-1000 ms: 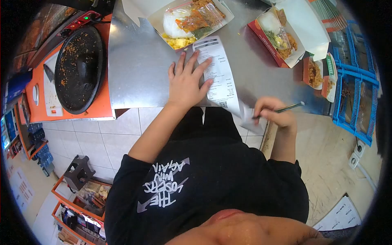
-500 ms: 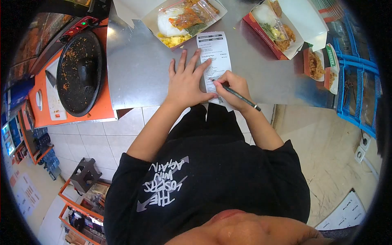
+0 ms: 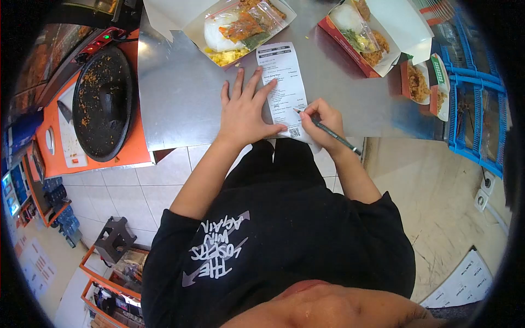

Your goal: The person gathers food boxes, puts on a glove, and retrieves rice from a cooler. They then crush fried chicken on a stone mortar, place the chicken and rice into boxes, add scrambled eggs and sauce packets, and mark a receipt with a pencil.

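A long printed receipt [image 3: 285, 82] lies on the steel counter [image 3: 180, 93], its lower end at the counter's front edge. My left hand [image 3: 246, 112] is spread flat, fingers apart, with the thumb and fingertips on the receipt's left side. My right hand [image 3: 325, 126] grips a dark pen [image 3: 336, 136], whose tip points at the lower right part of the receipt. Beyond the receipt stands an open box [image 3: 240, 33] of rice, egg and bagged sauce. To the right is a red open box [image 3: 355, 41] with rice and fried chicken.
Two small cartons of fried chicken [image 3: 418, 82] sit near the blue plastic rack [image 3: 476, 104] on the right. On the left, a black round pan lid [image 3: 106, 104] with crumbs lies over an orange surface beside a white cutting board [image 3: 74, 136].
My right hand and the pen have shifted right across the receipt, from its middle to its right side. My left hand stays spread on it. The whole view has shifted slightly.
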{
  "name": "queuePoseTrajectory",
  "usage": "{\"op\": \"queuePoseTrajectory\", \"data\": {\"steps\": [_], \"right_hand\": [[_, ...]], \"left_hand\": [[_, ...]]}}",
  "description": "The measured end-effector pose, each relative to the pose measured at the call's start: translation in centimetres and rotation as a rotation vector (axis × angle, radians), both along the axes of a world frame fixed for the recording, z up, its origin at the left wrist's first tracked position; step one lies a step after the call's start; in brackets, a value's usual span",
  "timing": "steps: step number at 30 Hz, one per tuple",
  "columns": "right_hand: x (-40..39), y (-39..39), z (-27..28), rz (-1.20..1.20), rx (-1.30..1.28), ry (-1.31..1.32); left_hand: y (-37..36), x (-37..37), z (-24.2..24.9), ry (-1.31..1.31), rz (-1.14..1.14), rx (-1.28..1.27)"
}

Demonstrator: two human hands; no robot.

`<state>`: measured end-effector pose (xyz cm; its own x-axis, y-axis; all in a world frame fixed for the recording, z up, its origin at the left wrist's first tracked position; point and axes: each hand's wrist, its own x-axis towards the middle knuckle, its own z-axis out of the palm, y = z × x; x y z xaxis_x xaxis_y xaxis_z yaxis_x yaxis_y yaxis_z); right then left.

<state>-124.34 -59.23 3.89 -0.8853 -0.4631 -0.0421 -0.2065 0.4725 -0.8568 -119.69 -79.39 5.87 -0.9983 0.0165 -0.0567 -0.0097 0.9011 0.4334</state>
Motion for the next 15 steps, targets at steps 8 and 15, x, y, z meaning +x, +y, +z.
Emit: {"op": "queuePoseTrajectory", "data": {"steps": [8,15], "right_hand": [[0.0,-0.8,-0.2,0.160,0.072,0.255],[-0.5,-1.4,1.2,0.201,-0.014,0.165]], "left_hand": [[0.0,0.0,-0.3,0.013,0.002,0.000],[0.0,-0.1,-0.1,0.018,0.008,0.000]]}}
